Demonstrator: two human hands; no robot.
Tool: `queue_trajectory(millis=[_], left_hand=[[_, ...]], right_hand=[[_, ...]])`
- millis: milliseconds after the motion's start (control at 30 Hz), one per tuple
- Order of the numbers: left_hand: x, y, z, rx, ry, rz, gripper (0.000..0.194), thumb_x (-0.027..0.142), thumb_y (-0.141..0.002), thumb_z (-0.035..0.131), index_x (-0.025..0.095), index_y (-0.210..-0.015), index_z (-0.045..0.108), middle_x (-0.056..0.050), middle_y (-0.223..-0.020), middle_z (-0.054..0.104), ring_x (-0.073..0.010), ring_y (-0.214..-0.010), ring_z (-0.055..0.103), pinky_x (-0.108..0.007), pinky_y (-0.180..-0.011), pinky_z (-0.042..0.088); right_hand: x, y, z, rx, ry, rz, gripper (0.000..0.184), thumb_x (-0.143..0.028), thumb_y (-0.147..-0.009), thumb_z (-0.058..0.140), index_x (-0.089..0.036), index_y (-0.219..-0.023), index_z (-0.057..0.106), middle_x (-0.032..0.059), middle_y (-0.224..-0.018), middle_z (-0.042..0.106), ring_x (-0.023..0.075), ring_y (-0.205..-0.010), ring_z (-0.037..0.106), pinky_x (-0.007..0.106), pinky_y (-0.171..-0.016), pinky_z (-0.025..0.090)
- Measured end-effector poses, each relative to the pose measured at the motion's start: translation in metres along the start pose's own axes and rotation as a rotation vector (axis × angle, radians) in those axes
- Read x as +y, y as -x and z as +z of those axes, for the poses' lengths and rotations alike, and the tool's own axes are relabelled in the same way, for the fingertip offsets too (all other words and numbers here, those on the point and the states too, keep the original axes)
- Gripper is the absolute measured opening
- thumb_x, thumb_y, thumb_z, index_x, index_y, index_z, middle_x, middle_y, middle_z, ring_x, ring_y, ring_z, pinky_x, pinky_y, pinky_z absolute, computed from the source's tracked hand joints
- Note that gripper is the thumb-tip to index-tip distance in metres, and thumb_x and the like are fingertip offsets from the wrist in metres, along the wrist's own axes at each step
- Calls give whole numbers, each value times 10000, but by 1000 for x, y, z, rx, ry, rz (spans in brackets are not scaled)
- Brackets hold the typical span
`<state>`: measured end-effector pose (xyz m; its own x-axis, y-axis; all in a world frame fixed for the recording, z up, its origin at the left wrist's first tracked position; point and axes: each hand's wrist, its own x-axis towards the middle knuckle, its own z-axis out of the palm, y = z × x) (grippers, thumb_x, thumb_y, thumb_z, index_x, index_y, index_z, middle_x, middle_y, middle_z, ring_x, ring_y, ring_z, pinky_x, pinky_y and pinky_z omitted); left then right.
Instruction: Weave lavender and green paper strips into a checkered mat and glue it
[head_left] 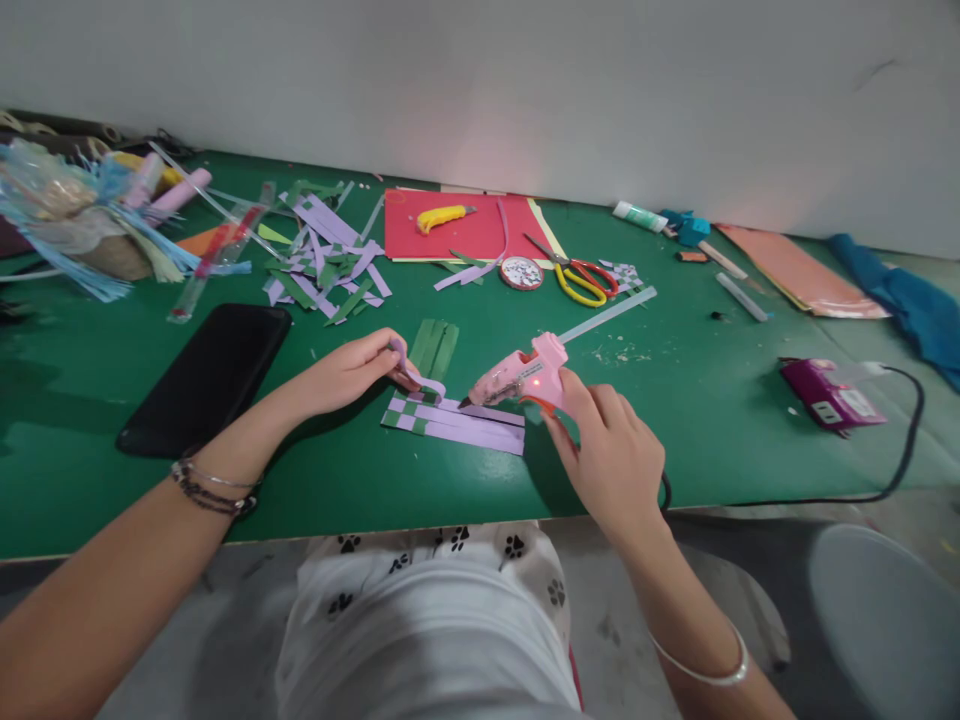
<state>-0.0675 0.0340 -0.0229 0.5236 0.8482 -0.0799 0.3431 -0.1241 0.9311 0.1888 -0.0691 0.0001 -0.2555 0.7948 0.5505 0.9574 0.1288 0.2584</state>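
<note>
Starting from the left, here's the left hand (352,372), thumb and fingers pinched together on a curling purple strip (429,384). Its loose end dips to the woven paper piece (472,433), flat on the green worktop (337,490), checkered at the left, plain purple strips running right. Green strips (433,345) fan out behind. In comes the right hand's grip, wrapped around a pink glue gun (517,380), nozzle right at the weave; whether it touches, I can't tell. Looks like gluing a strip down, and that calls for a steady nozzle, fingertips clear of the heat, then a firm press.

Containers now, left again: a clear plastic sleeve (251,215) with something red inside; a round dish (521,272) showing speckled bits, loose or printed, hard to say; a white-and-green tube (637,216), contents hidden; and far right, orange sheets (802,265), apparently in a glossy clear cover.
</note>
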Motion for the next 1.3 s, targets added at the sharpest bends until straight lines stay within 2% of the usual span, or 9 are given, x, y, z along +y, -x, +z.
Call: queue_trajectory(millis=[467,967,1300], left_hand=[[-5,-1,0,19,-3,13,177,382,-830,389,213,-792,428,-5,-832,667,-173,-762,657,-307,-746,492],[-3,-1,1,36,6,-40,223,433,-802,425,212,-775,432,-6,-820,672,-181,-773,650,-324,-771,487],[5,1,2,27,54,-26,150,329,-828,391,207,-747,424,4,-781,669,-163,-736,654,-309,-733,486]], right_hand=[[16,9,-7,-27,54,5,301,-339,-872,398,-161,-1077,529,32,-734,571,134,-626,455,239,-507,292],[31,18,-13,-33,110,11,292,-345,-871,405,-159,-1060,527,27,-724,566,123,-608,455,229,-503,292],[40,25,-18,-71,118,41,315,-335,-867,392,-183,-1120,501,39,-735,567,141,-623,478,250,-522,301]])
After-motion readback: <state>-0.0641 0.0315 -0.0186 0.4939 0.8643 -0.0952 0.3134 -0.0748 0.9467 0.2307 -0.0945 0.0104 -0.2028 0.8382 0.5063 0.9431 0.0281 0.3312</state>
